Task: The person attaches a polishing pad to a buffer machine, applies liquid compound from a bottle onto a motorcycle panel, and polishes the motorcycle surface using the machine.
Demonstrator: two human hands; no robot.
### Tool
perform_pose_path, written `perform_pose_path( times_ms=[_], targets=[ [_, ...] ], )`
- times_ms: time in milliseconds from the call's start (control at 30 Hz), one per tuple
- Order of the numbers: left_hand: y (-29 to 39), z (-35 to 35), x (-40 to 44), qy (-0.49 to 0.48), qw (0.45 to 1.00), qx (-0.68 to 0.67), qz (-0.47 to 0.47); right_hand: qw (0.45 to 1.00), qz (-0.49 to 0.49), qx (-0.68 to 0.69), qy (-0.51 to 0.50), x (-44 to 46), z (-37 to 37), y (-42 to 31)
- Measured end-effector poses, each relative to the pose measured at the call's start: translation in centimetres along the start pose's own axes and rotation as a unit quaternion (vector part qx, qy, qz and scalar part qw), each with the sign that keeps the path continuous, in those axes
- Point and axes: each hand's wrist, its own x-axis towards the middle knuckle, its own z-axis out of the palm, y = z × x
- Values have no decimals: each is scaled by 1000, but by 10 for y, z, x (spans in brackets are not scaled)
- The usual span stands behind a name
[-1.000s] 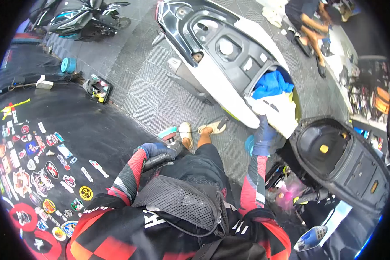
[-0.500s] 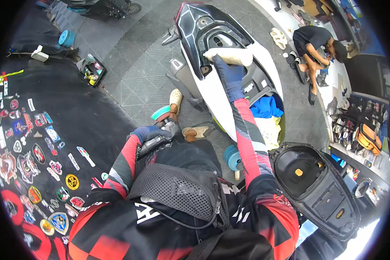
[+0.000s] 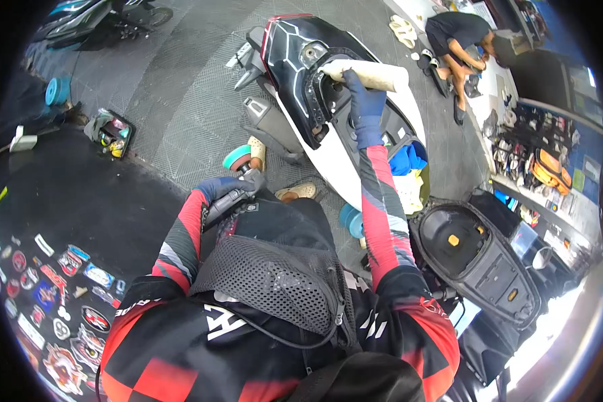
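I have the left grip (image 3: 222, 188) curled round a near polisher (image 3: 229, 204) and the right grip (image 3: 366, 107) wrapped on a bottle (image 3: 370, 75) above the far end of a scooter (image 3: 300, 41), seemingly positioning it, which calls for steady aim.

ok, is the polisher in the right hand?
No, the left hand grips the polisher, while the right hand holds a white bottle above the scooter.
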Motion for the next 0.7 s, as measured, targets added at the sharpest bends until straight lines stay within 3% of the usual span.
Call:
perform_pose_path(
  times_ms=[67,233,333,400,533,600,700],
  targets=[
    [2,-19,10,27,999,38,27,999,-20,14,24,14,-3,9],
    [11,-35,13,-11,998,50,-39,993,-33,-9,111,30,-19,21],
    [20,-34,6,-8,998,61,0,989,-45,-31,136,37,-35,24],
    [28,-38,3,-22,996,64,-66,987,-34,-39,152,36,-47,28],
    [22,-51,15,-4,994,97,-56,985,-17,26,169,33,-60,29],
    [21,-55,20,20,993,95,-60,981,-33,-11,190,33,-60,24],
    [24,-56,20,22,992,105,-63,974,-14,97,202,40,-48,11]
  ],
)
